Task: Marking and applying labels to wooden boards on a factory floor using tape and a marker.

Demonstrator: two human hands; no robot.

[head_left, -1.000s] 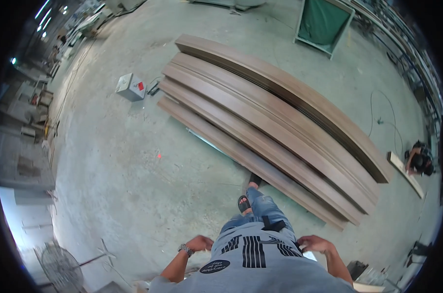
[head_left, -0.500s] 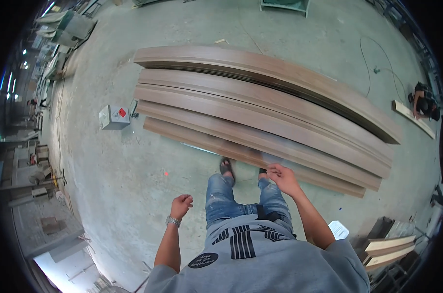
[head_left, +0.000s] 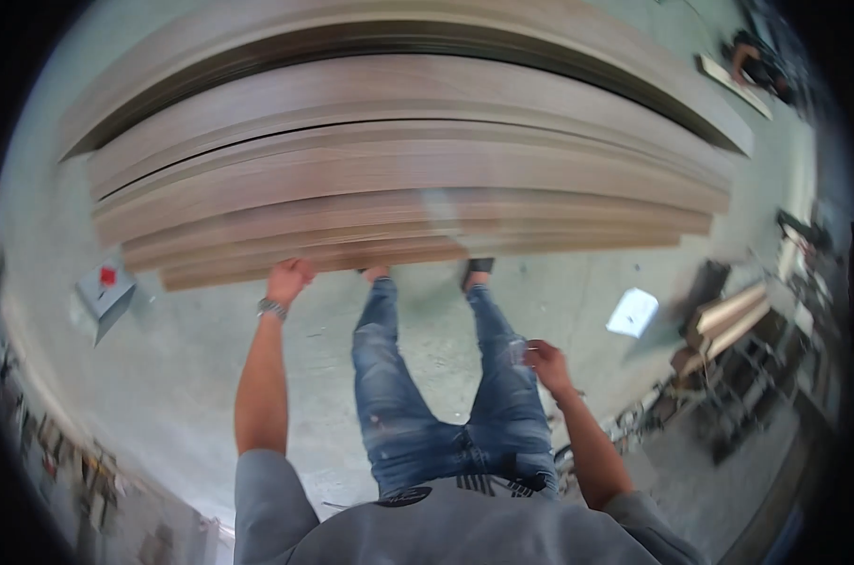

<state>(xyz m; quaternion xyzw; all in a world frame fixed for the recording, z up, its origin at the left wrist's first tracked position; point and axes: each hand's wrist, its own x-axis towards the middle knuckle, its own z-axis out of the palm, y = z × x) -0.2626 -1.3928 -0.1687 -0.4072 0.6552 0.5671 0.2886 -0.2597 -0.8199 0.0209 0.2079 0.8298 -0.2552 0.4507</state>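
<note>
Several long wood-faced boards or profiles (head_left: 351, 165) lie side by side across the upper half of the view, in front of my feet. My left hand (head_left: 292, 280), with a metal watch at its wrist, is at the near edge of the closest board, its fingers curled in. Whether it touches that board I cannot tell. My right hand (head_left: 546, 365) hangs beside my right thigh, fingers bent and closed, blurred by motion. A small pale, see-through patch shows at its fingertips; I cannot make out what it is.
A grey metal box (head_left: 105, 297) with a red mark stands on the floor at the left. To the right lie a white sheet (head_left: 632, 312) and a stack of light wood pieces (head_left: 728, 315). Another person (head_left: 761, 71) crouches at the far right by a pale board (head_left: 734, 87).
The view has shifted and the boards look closer. My left hand has gone forward to the near board's edge; my right hand has drawn back from the boards to my thigh.
</note>
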